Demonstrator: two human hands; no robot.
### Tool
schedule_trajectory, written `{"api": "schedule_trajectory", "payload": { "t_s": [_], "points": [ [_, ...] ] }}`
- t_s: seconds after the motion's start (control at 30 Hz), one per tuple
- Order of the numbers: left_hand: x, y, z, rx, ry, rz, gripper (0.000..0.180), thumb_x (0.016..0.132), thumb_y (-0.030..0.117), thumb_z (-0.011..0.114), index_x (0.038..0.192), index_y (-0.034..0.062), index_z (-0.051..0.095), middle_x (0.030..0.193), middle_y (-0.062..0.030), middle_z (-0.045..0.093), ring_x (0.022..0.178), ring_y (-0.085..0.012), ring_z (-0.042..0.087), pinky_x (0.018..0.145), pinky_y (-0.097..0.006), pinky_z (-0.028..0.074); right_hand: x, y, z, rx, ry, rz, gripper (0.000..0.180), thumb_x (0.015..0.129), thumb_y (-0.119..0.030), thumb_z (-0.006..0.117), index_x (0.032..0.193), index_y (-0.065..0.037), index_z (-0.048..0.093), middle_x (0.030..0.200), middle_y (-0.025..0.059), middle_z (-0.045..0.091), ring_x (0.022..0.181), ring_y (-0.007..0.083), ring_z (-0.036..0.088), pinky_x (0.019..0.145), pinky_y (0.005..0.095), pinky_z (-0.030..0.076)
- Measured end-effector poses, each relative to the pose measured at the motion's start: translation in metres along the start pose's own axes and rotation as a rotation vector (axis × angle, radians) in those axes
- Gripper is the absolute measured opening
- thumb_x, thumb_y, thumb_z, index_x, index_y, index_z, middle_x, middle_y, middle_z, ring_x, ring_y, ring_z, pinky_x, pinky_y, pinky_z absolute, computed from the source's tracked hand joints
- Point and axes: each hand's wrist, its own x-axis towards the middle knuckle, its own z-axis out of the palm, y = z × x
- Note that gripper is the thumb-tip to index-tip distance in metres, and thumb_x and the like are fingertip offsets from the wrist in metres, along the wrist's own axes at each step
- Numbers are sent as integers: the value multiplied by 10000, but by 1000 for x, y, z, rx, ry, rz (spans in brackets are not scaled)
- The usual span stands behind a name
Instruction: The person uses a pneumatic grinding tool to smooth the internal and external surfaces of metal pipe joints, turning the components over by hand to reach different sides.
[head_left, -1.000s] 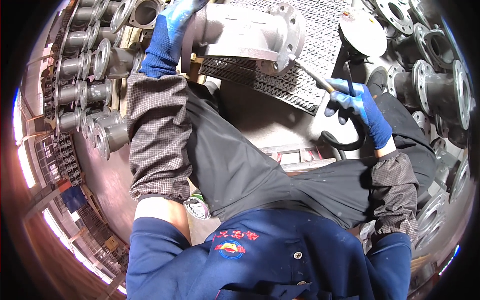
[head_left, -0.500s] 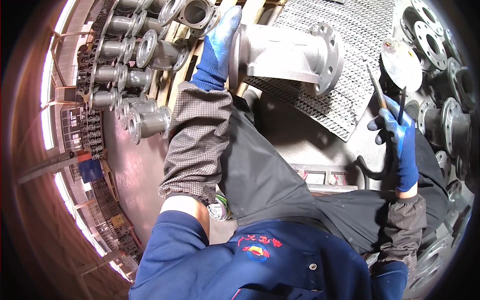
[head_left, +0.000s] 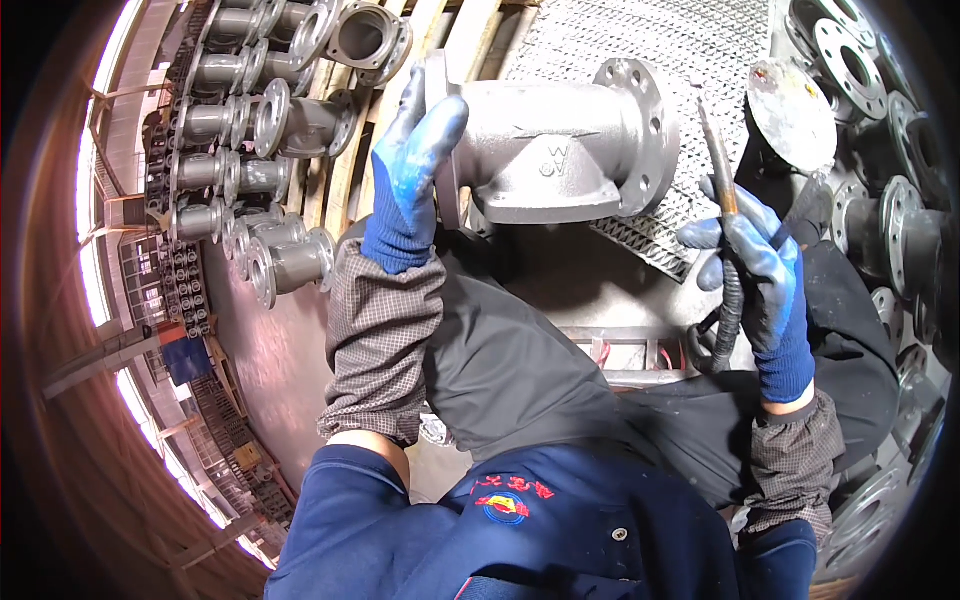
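Observation:
A grey cast valve body point(head_left: 560, 150) with round bolt-hole flanges lies on a metal mesh bench point(head_left: 680, 60). My left hand point(head_left: 410, 170), in a blue glove, presses flat against its left flange. My right hand point(head_left: 755, 270), also gloved in blue, grips a thin rod-shaped tool point(head_left: 715, 160) with a black hose point(head_left: 728, 320) hanging from it. The tool's tip points up, just right of the valve's right flange. A round metal disc point(head_left: 790, 110) sits beyond the tool.
Rows of grey flanged valve bodies point(head_left: 250, 130) are stacked on wooden slats at the left. More dark flanged castings point(head_left: 890, 230) crowd the right edge. A dark apron point(head_left: 520, 350) covers my lap, with a metal frame point(head_left: 620, 345) below the bench.
The view has shifted so the valve sits nearer the centre. My right hand has raised the tool from a slanted to a nearly upright pose. My left hand stays on the flange.

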Motion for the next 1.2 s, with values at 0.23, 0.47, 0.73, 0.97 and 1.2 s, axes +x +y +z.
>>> {"api": "schedule_trajectory", "payload": {
  "t_s": [0.23, 0.47, 0.73, 0.97, 1.2],
  "points": [
    [22, 52, 2, -396, 21, -549, 623, 802, 158, 636, 1352, -10, 394, 1362, -193, 435, 1225, -208, 447, 1007, -284, 343, 0, 13, 1, -193, -38, -233, 340, 915, -144, 457, 1202, 32, 505, 998, 138, 643, 639, 98, 569, 602, 213, 472],
    [33, 61, 12, -393, 78, -444, 573, 834, 221, 585, 1324, -23, 417, 1306, -185, 479, 1176, -227, 485, 981, -308, 375, 10, -5, 51, 174, -262, -65, 342, 928, -233, 497, 1077, 53, 611, 942, 74, 665, 690, 80, 579, 670, 207, 478],
    [12, 76, 0, -1235, -30, -821, 706, 919, 591, 300, 1464, 162, 167, 1372, -180, 388, 975, -232, 576, 820, -336, 491, 32, 10, 119, 311, -632, -72, 227, 859, -142, 600, 935, 71, 628, 813, 141, 674, 642, 128, 637, 569, 212, 501],
    [15, 96, -6, -1702, 264, -805, 552, 990, 354, 239, 1422, 11, 211, 1456, -156, 287, 1297, -195, 351, 1062, -318, 279, 33, 16, 131, 430, -1039, 339, 543, 947, -427, 404, 965, 71, 617, 826, 179, 676, 583, 181, 634, 529, 254, 507],
    [20, 93, 6, -901, 60, -744, 514, 975, 286, 305, 1371, -40, 340, 1408, -164, 371, 1275, -223, 390, 1054, -303, 302, 12, 8, 134, -1090, 131, -536, 172, 740, -273, 637, 729, -101, 628, 623, 115, 599, 593, 302, 615, 543, 406, 499]
  ]
}}
